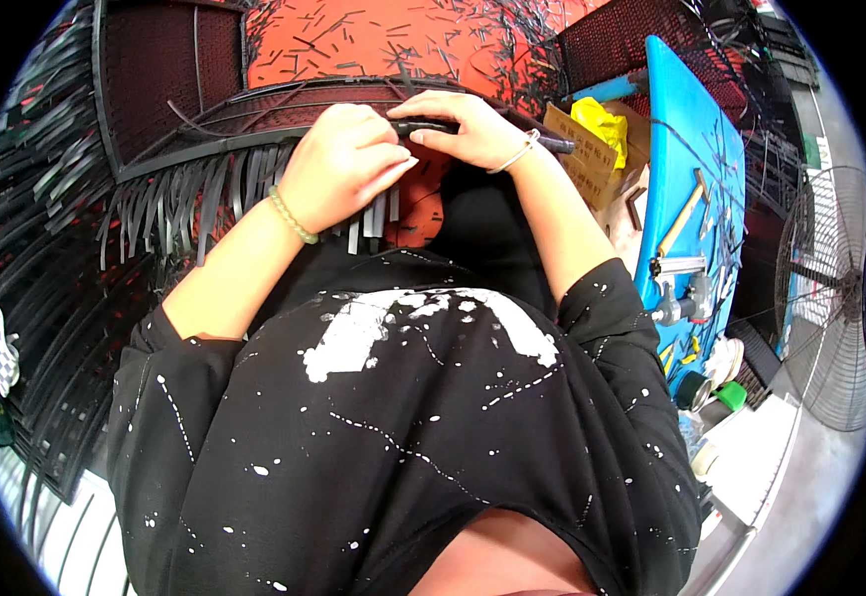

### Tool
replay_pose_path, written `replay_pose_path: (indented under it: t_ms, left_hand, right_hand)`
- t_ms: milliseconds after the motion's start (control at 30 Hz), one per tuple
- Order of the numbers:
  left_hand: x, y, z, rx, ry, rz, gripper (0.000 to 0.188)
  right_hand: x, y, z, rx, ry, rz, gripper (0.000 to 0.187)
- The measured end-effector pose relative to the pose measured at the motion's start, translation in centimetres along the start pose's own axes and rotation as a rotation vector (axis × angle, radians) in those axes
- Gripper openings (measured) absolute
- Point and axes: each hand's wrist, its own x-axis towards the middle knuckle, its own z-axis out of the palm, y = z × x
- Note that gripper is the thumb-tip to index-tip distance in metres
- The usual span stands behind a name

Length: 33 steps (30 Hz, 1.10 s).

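Observation:
A black frame (199,147) with woven mesh panels lies across in front of me, many flat dark strips (219,194) hanging from its near edge. Over that edge, my left hand (345,164) is closed, fingers curled and thumb pressed in; what it pinches is hidden. A few strips hang just below it. Beside it, my right hand (468,129) is bent round a dark rail (550,143) of the frame, the fingers on top and the thumb beneath. The fingertips of both hands are close together.
Cut black strips litter an orange-red surface (343,40) beyond. At right, a blue table (686,149) carries a hammer (686,211) and metal tools; a cardboard box (582,149) with a yellow bag (600,129) stands beside it. A large fan (830,298) is farther right. Bundled strips (35,199) fill the left.

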Motion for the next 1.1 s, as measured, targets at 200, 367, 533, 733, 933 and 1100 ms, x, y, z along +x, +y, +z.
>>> replay_pose_path:
  t_ms: [200, 367, 533, 733, 933, 1100]
  left_hand:
    - [-1.5, -1.3, 0.5, 0.053, -0.126, -0.136, 0.013]
    - [-1.6, -0.9, 1.6, 0.131, -0.139, -0.124, 0.014]
    - [-0.7, -1.0, 1.5, 0.016, -0.105, -0.070, 0.007]
    - [0.2, -0.7, 1.4, 0.003, -0.145, -0.049, 0.008]
    - [0.7, -0.6, 1.2, 0.000, -0.177, -0.050, 0.010]
    - [1.7, -2.9, 1.0, 0.082, -0.166, -0.078, 0.017]
  right_hand:
    - [-0.9, 0.2, 1.9, -0.286, 0.229, 0.003, 0.031]
    - [-1.3, 0.2, 2.7, -0.403, 0.293, -0.020, 0.025]
    - [-1.2, 0.8, 2.9, -0.504, 0.378, -0.067, 0.024]
    - [-1.2, 1.2, 2.5, -0.528, 0.351, -0.030, 0.025]
    - [-0.7, 0.3, 1.7, -0.392, 0.177, 0.152, 0.024]
    - [-1.3, 0.4, 2.5, -0.501, 0.235, 0.103, 0.030]
